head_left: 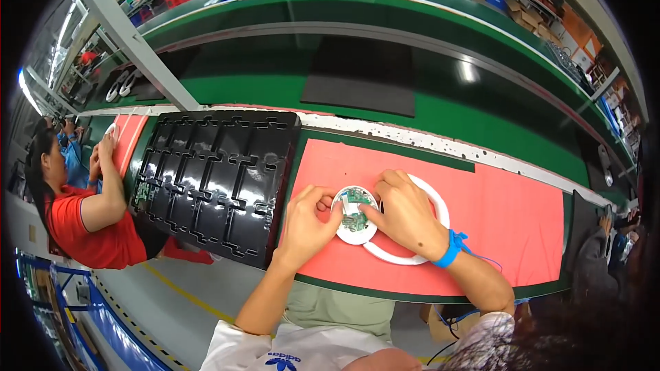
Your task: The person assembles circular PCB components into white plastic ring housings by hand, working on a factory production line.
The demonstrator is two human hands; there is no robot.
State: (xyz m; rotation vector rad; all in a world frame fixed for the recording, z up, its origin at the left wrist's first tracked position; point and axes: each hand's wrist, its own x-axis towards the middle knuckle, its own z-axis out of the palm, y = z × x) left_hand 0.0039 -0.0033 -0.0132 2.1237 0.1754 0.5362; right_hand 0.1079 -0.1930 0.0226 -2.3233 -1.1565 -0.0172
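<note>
On the pink mat, a white round housing (357,236) lies with its inside facing up. A green circuit board (355,222) sits in it, with a small white piece (348,205) on top. From the housing a large white ring (443,209) curves away to the right, partly behind my right hand. My left hand (311,222) grips the housing's left edge between thumb and fingers. My right hand (407,211) is curled at the right side, its thumb pressing on the board; its fingertips are partly hidden. A blue wrist strap (451,249) with a cord is on my right wrist.
The pink mat (509,233) covers the bench before me. To its left stands a black moulded tray (213,185) holding a few green boards at its far left. Behind runs a green belt (240,89) with a dark mat (359,75). A co-worker in red (103,227) works at left.
</note>
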